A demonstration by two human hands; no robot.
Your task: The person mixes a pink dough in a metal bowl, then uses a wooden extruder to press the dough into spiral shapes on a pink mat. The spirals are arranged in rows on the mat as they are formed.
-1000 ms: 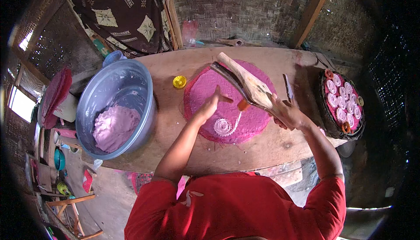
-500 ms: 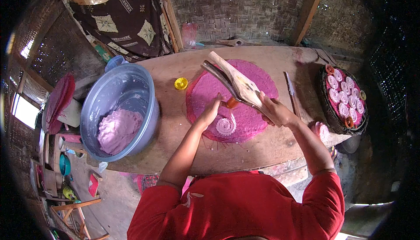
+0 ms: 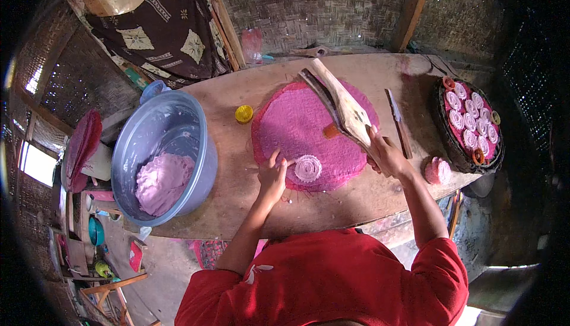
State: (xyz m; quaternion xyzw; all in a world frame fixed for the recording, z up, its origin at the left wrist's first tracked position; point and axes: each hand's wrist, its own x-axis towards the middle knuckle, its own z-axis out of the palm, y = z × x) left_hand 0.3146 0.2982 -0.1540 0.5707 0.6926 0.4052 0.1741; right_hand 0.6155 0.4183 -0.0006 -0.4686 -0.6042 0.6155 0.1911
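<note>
My left grip [image 3: 272,174] is spread, 1 fingertip right by the edge of 1 pale pink coil [image 3: 308,169], which lies on the near part of 1 round pink mat [image 3: 285,118]. My right grip [image 3: 389,157] is wrapped around 1 wooden press [image 3: 346,111] above that mat. Farther along the counter [image 3: 234,165] sit 1 blue basin [image 3: 155,129] with 1 dough mass [image 3: 163,184], 1 knife [image 3: 403,134] and 1 yellow cup [image 3: 243,114].

Basin [image 3: 172,118] held the table's [image 3: 233,165] left end, dough [image 3: 163,183] inside; dough coil [image 3: 307,169] sat near the mat's [image 3: 291,115] front edge, knife [image 3: 398,122] to its right, tray [image 3: 441,123] far right!
</note>
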